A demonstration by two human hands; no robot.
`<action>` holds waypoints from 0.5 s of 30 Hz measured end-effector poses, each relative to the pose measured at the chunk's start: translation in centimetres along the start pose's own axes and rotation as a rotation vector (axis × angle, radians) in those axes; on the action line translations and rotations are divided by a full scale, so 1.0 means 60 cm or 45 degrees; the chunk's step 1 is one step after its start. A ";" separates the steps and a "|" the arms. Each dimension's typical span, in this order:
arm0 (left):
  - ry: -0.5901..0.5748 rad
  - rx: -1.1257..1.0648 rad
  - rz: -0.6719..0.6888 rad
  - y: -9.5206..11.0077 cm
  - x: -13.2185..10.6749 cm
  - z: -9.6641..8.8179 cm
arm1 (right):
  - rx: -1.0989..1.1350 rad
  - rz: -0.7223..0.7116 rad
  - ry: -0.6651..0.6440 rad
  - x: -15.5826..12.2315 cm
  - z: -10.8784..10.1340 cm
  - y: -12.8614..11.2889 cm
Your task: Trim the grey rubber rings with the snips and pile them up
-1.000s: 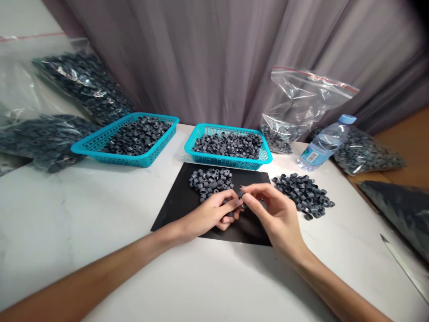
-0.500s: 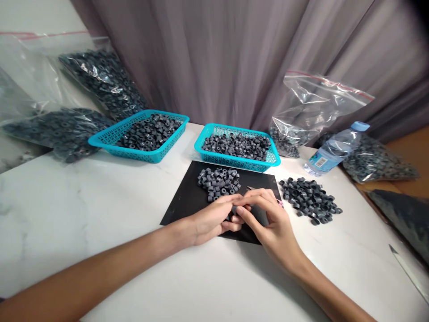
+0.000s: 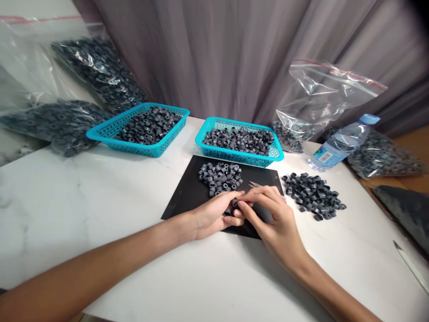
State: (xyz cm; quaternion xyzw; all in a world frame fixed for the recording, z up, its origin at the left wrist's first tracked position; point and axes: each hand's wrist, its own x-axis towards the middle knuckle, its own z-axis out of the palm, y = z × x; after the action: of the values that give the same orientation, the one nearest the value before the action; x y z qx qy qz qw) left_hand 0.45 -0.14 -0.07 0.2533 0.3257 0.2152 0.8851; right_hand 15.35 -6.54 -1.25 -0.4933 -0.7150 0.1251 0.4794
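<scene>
My left hand (image 3: 214, 215) is curled palm-up over the front of a black mat (image 3: 187, 190), with a small dark grey ring (image 3: 235, 204) at its fingertips. Another dark grey piece shows lower down, among the curled fingers. The thumb and forefinger of my right hand (image 3: 273, 212) pinch the same ring from the right, so the hands meet there. Just beyond, a heap of grey cylinders with holes (image 3: 219, 177) lies on the mat. Small pointed scissors (image 3: 254, 184) rest partly hidden behind my right hand.
Two blue baskets (image 3: 157, 150) (image 3: 241, 157) of grey pieces stand behind the mat. Loose rings (image 3: 313, 194) are piled right of it, near a water bottle (image 3: 343, 143). Filled zip bags (image 3: 97, 67) stand on both sides. A pointed blade-like tool (image 3: 410, 266) lies far right.
The view has tilted slightly downward. My right fingers have shifted on the ring, and its opening now shows more clearly at the fingertips.
</scene>
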 end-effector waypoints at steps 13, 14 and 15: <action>-0.068 0.083 0.092 -0.007 -0.002 -0.004 | 0.133 0.100 0.000 -0.008 -0.007 0.007; -0.072 0.087 0.087 -0.006 -0.002 -0.004 | 0.153 0.112 0.009 -0.008 -0.006 0.008; -0.069 0.087 0.084 -0.006 -0.003 -0.004 | 0.167 0.119 0.015 -0.009 -0.005 0.009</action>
State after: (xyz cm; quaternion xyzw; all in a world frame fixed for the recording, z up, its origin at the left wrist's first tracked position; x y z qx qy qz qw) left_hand 0.25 -0.45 -0.35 0.2997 0.3003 0.2259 0.8769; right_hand 15.93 -6.77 -1.77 -0.4943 -0.6787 0.1910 0.5085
